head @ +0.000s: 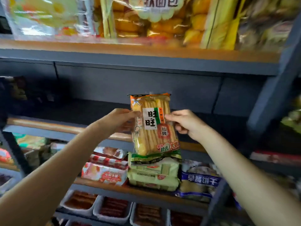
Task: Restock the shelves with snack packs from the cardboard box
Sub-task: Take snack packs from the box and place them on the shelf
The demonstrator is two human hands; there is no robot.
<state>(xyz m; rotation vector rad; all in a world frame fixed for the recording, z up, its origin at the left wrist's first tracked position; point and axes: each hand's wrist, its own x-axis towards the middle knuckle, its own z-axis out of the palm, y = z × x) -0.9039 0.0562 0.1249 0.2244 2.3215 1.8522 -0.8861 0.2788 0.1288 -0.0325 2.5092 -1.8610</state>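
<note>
- Both forearms reach in from the bottom corners; left hand and right hand each pinch a side edge of the rice cracker pack.
- Pack is upright, held in front of the bare middle shelf, above the stacked green packs one tier down.
- Likely light; glossy film looks slippery, crackers inside brittle.
- Grip by the side edges or sealed ends, don't squeeze the middle.
- Cardboard box not in view.
</note>
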